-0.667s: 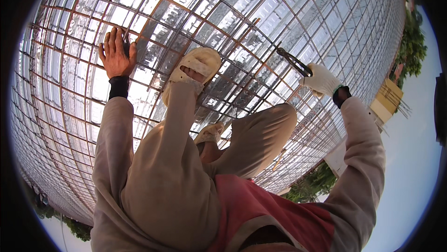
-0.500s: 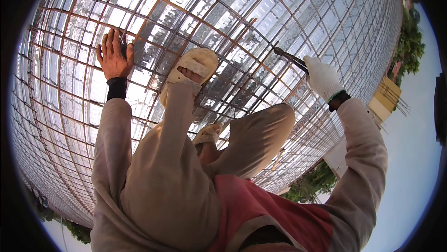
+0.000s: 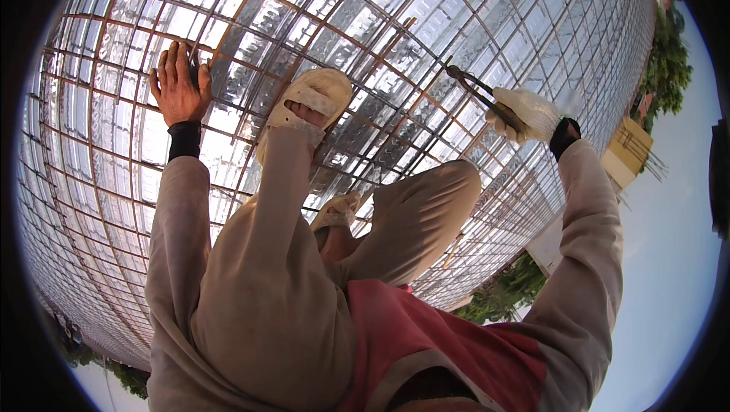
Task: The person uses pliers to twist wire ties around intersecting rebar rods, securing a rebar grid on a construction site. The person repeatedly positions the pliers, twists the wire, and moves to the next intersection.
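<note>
My left hand [image 3: 182, 85] is bare and lies with outstretched fingers on the grid of brown steel reinforcing bars [image 3: 255, 69]. A thin dark bit shows between its thumb and forefinger, too small to name. On my right hand [image 3: 528, 114] is a white knitted glove, its fingers wrapped round a pair of pincers [image 3: 473, 85]. The pincers' handles stand apart, and their dark head points left toward a bar of the grid. Whether the jaws touch the bar, I cannot tell.
Shiny ribbed metal sheeting [image 3: 365, 31] lies beneath the bars. My sandalled foot [image 3: 312, 104] rests on the grid between my hands, with my other foot [image 3: 336, 213] nearer me. Trees [image 3: 669, 58] and a yellow block with protruding bars [image 3: 627, 152] stand beyond the right edge.
The gloved hand has turned and moved slightly down, and the pincers' handles have spread apart. My left hand has shifted slightly up and left in view, still spread on the bars.
</note>
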The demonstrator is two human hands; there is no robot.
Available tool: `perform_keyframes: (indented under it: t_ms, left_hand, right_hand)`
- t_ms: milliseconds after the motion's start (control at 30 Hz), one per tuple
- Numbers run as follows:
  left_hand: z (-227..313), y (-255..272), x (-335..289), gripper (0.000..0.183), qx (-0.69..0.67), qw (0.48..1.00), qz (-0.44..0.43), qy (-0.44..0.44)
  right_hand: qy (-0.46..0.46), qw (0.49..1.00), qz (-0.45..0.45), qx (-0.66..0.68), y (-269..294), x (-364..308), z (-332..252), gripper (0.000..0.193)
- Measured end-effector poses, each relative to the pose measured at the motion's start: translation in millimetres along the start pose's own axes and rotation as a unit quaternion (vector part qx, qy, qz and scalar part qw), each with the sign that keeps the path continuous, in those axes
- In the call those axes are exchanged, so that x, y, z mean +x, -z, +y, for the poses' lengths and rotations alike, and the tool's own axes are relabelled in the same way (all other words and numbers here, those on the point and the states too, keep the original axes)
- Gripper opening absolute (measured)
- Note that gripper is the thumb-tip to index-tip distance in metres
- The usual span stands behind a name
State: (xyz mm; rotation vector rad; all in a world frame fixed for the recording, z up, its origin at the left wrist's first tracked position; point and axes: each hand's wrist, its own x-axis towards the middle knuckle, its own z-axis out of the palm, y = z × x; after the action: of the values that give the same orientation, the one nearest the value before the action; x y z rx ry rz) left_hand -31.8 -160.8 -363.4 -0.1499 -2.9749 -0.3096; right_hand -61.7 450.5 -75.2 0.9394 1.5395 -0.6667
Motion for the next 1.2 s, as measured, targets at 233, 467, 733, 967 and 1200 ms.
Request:
perform_keyframes:
  t_ms: [233, 467, 733, 967, 1200]
  left_hand:
    - [-7, -2, -3, 0.066, 0.010, 1.000, 0.001, -0.006]
    - [-2, -2, 1, 0.065, 0.007, 1.000, 0.005, -0.007]
    - [-5, -2, -1, 0.065, 0.004, 1.000, 0.006, 0.000]
    - [-4, -4, -1, 0.066, 0.016, 1.000, 0.001, -0.001]
    - [-8, -4, -1, 0.064, 0.011, 1.000, 0.013, -0.001]
  right_hand:
    - [0.119, 0.799, 0.271, -0.524, -27, 11, 19, 0.033]
    - [0.085, 0.938, 0.137, -0.306, 19, 44, 27, 0.018]
    - [0.026, 0.974, 0.093, -0.203, -15, 5, 3, 0.025]
    - [0.213, 0.730, 0.300, -0.576, -30, 6, 24, 0.031]
    - [0.059, 0.971, 0.100, -0.208, -11, 5, 26, 0.045]
